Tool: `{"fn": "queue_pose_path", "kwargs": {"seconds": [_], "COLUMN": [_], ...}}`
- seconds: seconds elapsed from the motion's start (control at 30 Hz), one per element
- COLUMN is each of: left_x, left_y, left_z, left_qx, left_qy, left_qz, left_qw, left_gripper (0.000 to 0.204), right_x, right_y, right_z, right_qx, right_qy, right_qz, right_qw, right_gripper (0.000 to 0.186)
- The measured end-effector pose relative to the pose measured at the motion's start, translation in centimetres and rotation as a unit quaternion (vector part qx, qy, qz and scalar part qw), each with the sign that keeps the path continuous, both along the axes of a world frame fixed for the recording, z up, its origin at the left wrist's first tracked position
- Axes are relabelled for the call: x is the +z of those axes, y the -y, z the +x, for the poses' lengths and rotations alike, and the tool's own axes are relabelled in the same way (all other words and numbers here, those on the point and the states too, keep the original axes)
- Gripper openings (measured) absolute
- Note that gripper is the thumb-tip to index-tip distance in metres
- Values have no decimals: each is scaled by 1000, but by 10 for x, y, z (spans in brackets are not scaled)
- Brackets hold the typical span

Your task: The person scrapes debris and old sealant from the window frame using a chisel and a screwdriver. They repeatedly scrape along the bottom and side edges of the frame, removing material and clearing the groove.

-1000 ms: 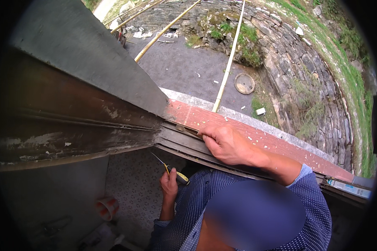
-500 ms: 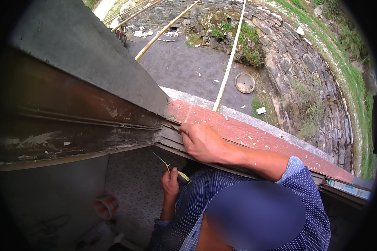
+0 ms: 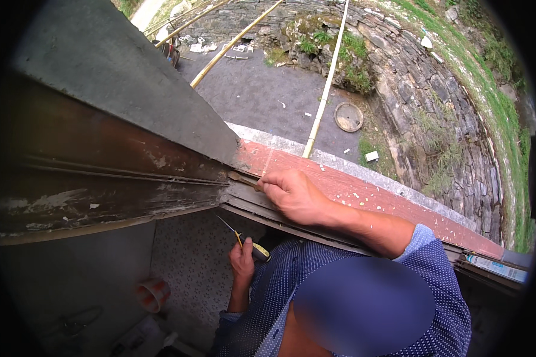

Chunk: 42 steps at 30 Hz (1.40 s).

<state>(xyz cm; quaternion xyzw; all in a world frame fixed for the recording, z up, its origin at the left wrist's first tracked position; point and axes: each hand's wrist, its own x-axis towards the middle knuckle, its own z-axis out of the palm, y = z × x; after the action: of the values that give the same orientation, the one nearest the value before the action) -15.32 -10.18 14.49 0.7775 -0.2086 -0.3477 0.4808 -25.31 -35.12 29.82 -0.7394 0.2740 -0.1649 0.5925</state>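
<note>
My right hand (image 3: 295, 196) reaches over the window's sliding track (image 3: 250, 199), close to the corner where the track meets the frame (image 3: 190, 190). Its fingers are pinched on a thin brown stick-like piece (image 3: 243, 178) that lies along the track; the fingers partly hide it, and its exact kind does not show. Lower down, on the inner side of the sill, my left hand (image 3: 242, 262) is closed around a screwdriver (image 3: 259, 252) with a yellow-and-black handle. Its thin metal shaft points up and left, apart from the track.
Pale crumbs dot the reddish outer sill (image 3: 339, 184). Bamboo poles (image 3: 324, 95) slope outward above a grey yard with a round lid (image 3: 348, 117) and a curved stone wall (image 3: 452, 119). A blue-and-white tube (image 3: 495, 269) lies at the right track end. An orange-and-white bucket (image 3: 153, 294) stands indoors.
My right hand has shifted slightly right and up along the track, and more of the brown stick-like piece shows. The left hand and screwdriver have stayed in place.
</note>
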Motion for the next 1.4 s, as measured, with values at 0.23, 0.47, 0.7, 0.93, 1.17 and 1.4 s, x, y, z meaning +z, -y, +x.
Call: {"fn": "queue_pose_path", "kwargs": {"seconds": [0.23, 0.47, 0.7, 0.93, 1.17, 1.4], "left_x": [0, 0, 0, -2, -4, -8], "left_y": [1, 2, 5, 3, 1, 1], "left_z": [-1, 0, 1, 0, -2, -4], "left_qx": [7, 5, -10, -5, 3, 14], "left_qy": [-13, -15, 8, -3, -10, -6], "left_qz": [8, 11, 7, 7, 9, -18], "left_qw": [1000, 1000, 1000, 1000, 1000, 1000], "left_gripper": [40, 39, 38, 39, 40, 41], "right_x": [11, 32, 23, 19, 11, 3], "right_y": [4, 27, 16, -7, -13, -22], "right_z": [-18, -48, -58, -44, -15, 8], "right_qx": [20, -144, -70, 32, 33, -3], "right_qy": [-18, 49, -48, -55, -113, -69], "right_qz": [170, 382, 162, -30, -66, -45], "right_qw": [985, 911, 983, 998, 991, 997], "right_gripper": [25, 22, 24, 28, 27, 25]}}
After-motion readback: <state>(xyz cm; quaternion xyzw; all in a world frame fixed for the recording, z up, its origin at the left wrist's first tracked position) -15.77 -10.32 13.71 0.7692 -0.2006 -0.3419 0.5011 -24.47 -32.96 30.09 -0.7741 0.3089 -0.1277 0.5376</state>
